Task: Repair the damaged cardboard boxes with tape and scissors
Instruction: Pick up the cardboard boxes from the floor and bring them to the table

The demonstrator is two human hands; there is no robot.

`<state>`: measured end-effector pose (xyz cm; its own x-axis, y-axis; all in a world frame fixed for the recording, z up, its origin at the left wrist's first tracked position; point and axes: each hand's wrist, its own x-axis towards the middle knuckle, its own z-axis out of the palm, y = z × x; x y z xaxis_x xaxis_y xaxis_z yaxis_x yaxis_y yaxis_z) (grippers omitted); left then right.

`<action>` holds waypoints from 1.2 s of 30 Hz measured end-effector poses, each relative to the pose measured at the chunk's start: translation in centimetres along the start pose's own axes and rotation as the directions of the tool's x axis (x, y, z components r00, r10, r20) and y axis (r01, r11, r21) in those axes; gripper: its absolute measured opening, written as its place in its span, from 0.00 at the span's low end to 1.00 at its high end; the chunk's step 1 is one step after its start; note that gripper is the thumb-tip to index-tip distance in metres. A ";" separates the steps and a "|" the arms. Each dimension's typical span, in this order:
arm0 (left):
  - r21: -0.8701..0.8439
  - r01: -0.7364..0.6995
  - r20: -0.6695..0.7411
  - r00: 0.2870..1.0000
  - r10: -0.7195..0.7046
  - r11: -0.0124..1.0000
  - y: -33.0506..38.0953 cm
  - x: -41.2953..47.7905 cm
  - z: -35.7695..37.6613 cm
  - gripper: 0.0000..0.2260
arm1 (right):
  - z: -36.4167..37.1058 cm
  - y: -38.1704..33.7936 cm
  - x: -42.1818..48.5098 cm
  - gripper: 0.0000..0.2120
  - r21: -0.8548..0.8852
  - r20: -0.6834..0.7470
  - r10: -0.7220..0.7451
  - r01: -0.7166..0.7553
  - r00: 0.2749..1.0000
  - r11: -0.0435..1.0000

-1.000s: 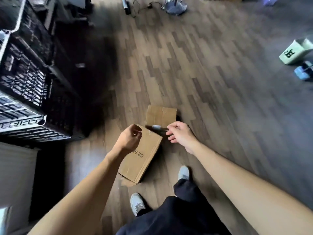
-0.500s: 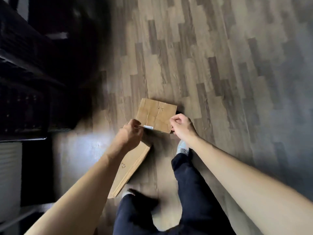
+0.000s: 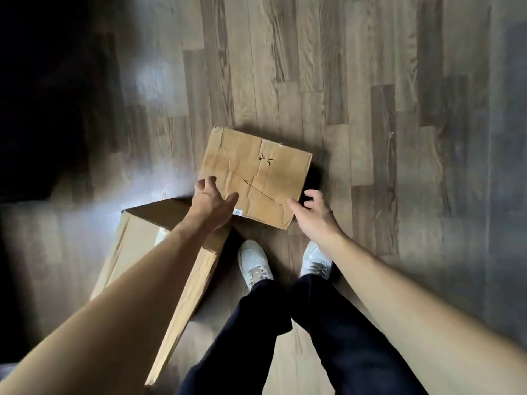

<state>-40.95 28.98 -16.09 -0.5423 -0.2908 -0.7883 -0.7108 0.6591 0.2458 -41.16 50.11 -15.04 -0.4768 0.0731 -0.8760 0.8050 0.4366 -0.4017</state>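
We look straight down at a wood-plank floor (image 3: pixel 356 81). Near the middle of the frame lies a small box (image 3: pixel 253 175), flat on the planks, its top creased and split by a dark tear running diagonally toward its lower right corner; a small black scribble sits near its upper middle, and a tiny white label shows at its lower left edge.

Our left hand (image 3: pixel 212 202) reaches in from the lower left and sits at the small box's lower left corner. Its fingers are spread and only loosely bent, the thumb stretched over the box top; whether the palm actually touches the cardboard we cannot tell. It has hold of nothing.

Our right hand (image 3: pixel 313 215) comes in from the lower right, just beside the small box's lower right corner. Its fingers are spread and gently curved, with nothing between them, and it appears to stand just clear of the cardboard.

A large box (image 3: pixel 188 286) fills the lower left of the frame, partly under our left forearm, its upper corner near the small box's lower left edge. A pale strip, perhaps tape, shows on its top beside the forearm.

Below the small box, at lower centre, stand two white shoes (image 3: pixel 253 263) under dark trousers (image 3: pixel 313 337). The upper left of the frame is in deep shadow.
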 end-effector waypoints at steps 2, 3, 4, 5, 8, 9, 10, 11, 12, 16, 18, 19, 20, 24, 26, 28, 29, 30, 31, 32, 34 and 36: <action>0.036 0.049 -0.026 0.999 -0.048 0.998 -1.6 4.4 2.0 0.35 | 1.7 1.7 4.7 0.34 -0.024 0.008 0.019 -0.019 1.000 1.000; 0.055 0.072 -0.052 0.996 -0.070 0.996 -2.4 6.5 2.7 0.38 | 2.5 2.4 6.7 0.36 -0.024 0.004 0.027 -0.027 1.000 0.999; 0.059 0.105 -0.078 0.992 -0.100 0.993 -3.3 8.7 3.3 0.42 | 3.2 3.2 8.7 0.37 -0.014 -0.002 0.035 -0.035 0.999 0.999; 0.042 0.144 -0.104 0.985 -0.139 0.989 -4.0 10.5 3.7 0.46 | 3.8 4.0 10.5 0.39 0.001 -0.006 0.050 -0.050 0.999 0.999; -0.090 0.230 -0.092 0.967 -0.238 0.969 -6.3 15.1 4.5 0.43 | 5.2 5.3 14.4 0.38 0.066 -0.003 0.123 -0.123 0.992 0.990; -0.138 0.243 -0.060 0.966 -0.253 0.960 -6.9 16.1 4.6 0.37 | 5.4 5.5 15.1 0.34 0.093 0.002 0.145 -0.145 0.989 0.985; -0.172 0.247 -0.037 0.966 -0.257 0.954 -7.2 16.7 4.8 0.33 | 5.5 5.7 15.8 0.31 0.114 0.003 0.160 -0.160 0.987 0.981; -0.197 0.237 -0.033 0.968 -0.248 0.952 -7.6 17.1 4.9 0.31 | 5.5 5.8 16.1 0.29 0.131 0.002 0.170 -0.169 0.985 0.977; -0.220 0.219 -0.042 0.972 -0.233 0.951 -7.8 17.1 5.0 0.29 | 5.5 5.8 16.3 0.28 0.148 -0.004 0.174 -0.172 0.985 0.974; -0.326 0.126 -0.109 0.980 -0.169 0.937 -8.1 14.8 4.6 0.22 | 4.6 5.0 14.6 0.28 0.181 -0.084 0.158 -0.141 0.984 0.973; -0.379 0.090 -0.121 0.982 -0.146 0.921 -7.1 12.4 3.4 0.22 | 3.1 3.7 12.9 0.28 0.192 -0.115 0.127 -0.103 0.985 0.976; -0.398 0.080 -0.122 0.983 -0.139 0.914 -6.4 11.2 2.5 0.23 | 2.3 2.9 11.9 0.29 0.185 -0.126 0.112 -0.088 0.986 0.979; -0.410 0.072 -0.125 0.983 -0.134 0.909 -5.6 9.8 1.5 0.23 | 1.5 1.9 10.8 0.30 0.173 -0.140 0.099 -0.074 0.985 0.982; -0.449 0.014 -0.149 0.985 -0.090 0.893 -1.6 3.9 -4.5 0.24 | -1.9 -3.6 5.1 0.32 0.142 -0.210 0.031 -0.001 0.977 0.990; -0.467 -0.016 -0.170 0.983 -0.072 0.884 0.1 0.9 -8.1 0.24 | -3.3 -6.8 1.8 0.32 0.133 -0.224 -0.020 0.051 0.974 0.990; -0.482 -0.036 -0.184 0.981 -0.061 0.875 1.5 -2.2 -11.9 0.24 | -4.7 -10.5 -1.8 0.31 0.116 -0.231 -0.085 0.114 0.969 0.987; -0.498 -0.046 -0.189 0.980 -0.057 0.866 2.1 -3.8 -13.8 0.24 | -5.5 -12.3 -3.8 0.31 0.107 -0.235 -0.113 0.142 0.965 0.984; -0.517 -0.054 -0.196 0.979 -0.057 0.854 2.7 -5.5 -15.5 0.24 | -6.2 -14.1 -5.9 0.30 0.101 -0.238 -0.136 0.163 0.962 0.981; -0.540 -0.073 -0.213 0.975 -0.053 0.838 3.2 -7.2 -17.3 0.24 | -6.8 -15.9 -7.8 0.28 0.096 -0.235 -0.169 0.195 0.957 0.976; -0.560 -0.095 -0.233 0.971 -0.046 0.823 3.8 -9.0 -18.9 0.23 | -7.5 -17.5 -9.7 0.27 0.095 -0.226 -0.191 0.217 0.955 0.972; -0.587 -0.135 -0.277 0.960 -0.041 0.798 5.0 -12.8 -22.2 0.23 | -8.8 -20.5 -13.8 0.25 0.114 -0.214 -0.226 0.254 0.950 0.960; -0.614 -0.169 -0.311 0.950 -0.040 0.771 5.8 -16.6 -25.3 0.24 | -9.7 -23.3 -17.7 0.30 0.149 -0.200 -0.235 0.266 0.951 0.952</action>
<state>-47.41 20.07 12.68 -0.6258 -0.5180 -0.5832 -0.7317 0.1308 0.6690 -54.88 47.39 12.41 -0.7133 0.1467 -0.6854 0.6921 0.3017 -0.6557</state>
